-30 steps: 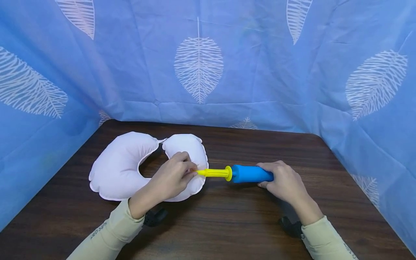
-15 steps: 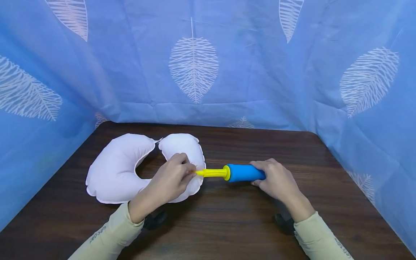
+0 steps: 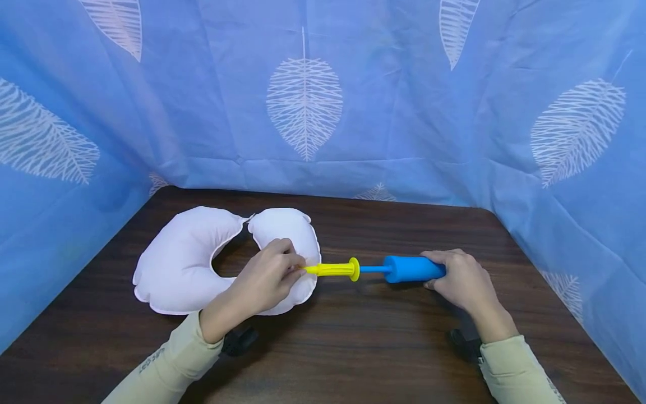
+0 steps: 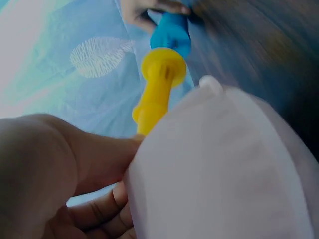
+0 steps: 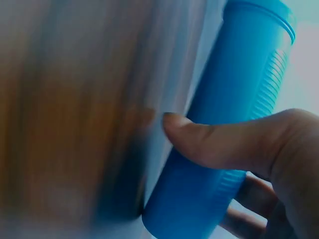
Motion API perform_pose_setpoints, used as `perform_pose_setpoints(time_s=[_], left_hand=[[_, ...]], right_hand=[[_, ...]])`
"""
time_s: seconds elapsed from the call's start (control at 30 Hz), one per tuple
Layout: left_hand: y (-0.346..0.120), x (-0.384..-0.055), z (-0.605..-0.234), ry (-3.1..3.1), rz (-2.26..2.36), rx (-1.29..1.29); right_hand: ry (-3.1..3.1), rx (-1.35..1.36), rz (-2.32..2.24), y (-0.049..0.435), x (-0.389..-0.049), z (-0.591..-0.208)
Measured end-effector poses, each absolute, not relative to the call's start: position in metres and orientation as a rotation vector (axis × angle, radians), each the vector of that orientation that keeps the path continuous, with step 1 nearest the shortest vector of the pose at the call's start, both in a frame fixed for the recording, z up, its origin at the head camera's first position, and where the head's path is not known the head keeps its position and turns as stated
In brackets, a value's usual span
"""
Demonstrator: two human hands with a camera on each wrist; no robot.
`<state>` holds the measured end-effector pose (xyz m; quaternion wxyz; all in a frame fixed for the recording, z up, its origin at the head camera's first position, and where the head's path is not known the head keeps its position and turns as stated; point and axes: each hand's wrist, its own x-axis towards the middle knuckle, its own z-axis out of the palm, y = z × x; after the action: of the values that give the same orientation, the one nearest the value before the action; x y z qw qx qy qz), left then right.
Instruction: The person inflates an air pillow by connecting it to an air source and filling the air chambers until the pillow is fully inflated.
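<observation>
An inflated white U-shaped neck pillow (image 3: 174, 264) lies on the left of the table. At its right arm my left hand (image 3: 267, 275) pinches the spot where the yellow nozzle end of a hand pump (image 3: 333, 270) meets the pillow; the fingertips partly hide that joint. My right hand (image 3: 463, 280) grips the far end of the pump's blue barrel (image 3: 411, 269), thumb and fingers round it in the right wrist view. Between the yellow flange and the barrel a thin blue rod (image 3: 372, 269) shows. The pump lies roughly level, above the tabletop.
The dark wood table (image 3: 353, 348) runs beneath everything. Blue curtains (image 3: 393, 112) with white leaf prints enclose its back and both sides. A dark wrist camera (image 3: 239, 341) hangs under the left sleeve.
The barrel first slid left against the yellow part, then my right hand drew it back to the right, baring the rod. My left hand and the pillow keep their place.
</observation>
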<state>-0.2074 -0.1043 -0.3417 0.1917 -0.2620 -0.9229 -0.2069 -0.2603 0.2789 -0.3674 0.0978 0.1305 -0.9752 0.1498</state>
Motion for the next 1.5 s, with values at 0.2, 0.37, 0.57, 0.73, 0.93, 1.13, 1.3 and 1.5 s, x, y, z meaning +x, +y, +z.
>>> perform_pose_setpoints(time_s=[0.2, 0.37, 0.57, 0.73, 0.93, 1.13, 1.3, 1.5], left_hand=[[-0.105, -0.207, -0.340, -2.572, -0.577, -0.699], [-0.106, -0.208, -0.341, -2.592, -0.604, -0.703], [-0.105, -0.209, -0.340, -2.606, -0.600, -0.738], [-0.105, -0.208, -0.339, -2.605, -0.634, -0.742], [-0.108, -0.207, -0.335, -2.611, -0.637, -0.711], [-0.110, -0.209, -0.336, -2.632, -0.629, -0.726], [-0.110, -0.208, -0.335, -2.646, -0.626, -0.718], [-0.112, -0.209, -0.336, -2.613, -0.676, -0.732]], right_hand=[[-2.838, 0.555, 0.419, 0.237, -0.258, -0.365], [-2.895, 0.456, 0.436, 0.261, -0.261, -0.362], [-2.928, 0.320, 0.469, 0.294, -0.264, -0.366], [-2.841, 0.450, 0.486, 0.263, -0.259, -0.369], [-2.845, 0.530, 0.493, 0.233, -0.254, -0.367], [-2.909, 0.402, 0.489, 0.273, -0.260, -0.369], [-2.928, 0.316, 0.481, 0.301, -0.265, -0.370], [-2.874, 0.388, 0.480, 0.285, -0.264, -0.370]])
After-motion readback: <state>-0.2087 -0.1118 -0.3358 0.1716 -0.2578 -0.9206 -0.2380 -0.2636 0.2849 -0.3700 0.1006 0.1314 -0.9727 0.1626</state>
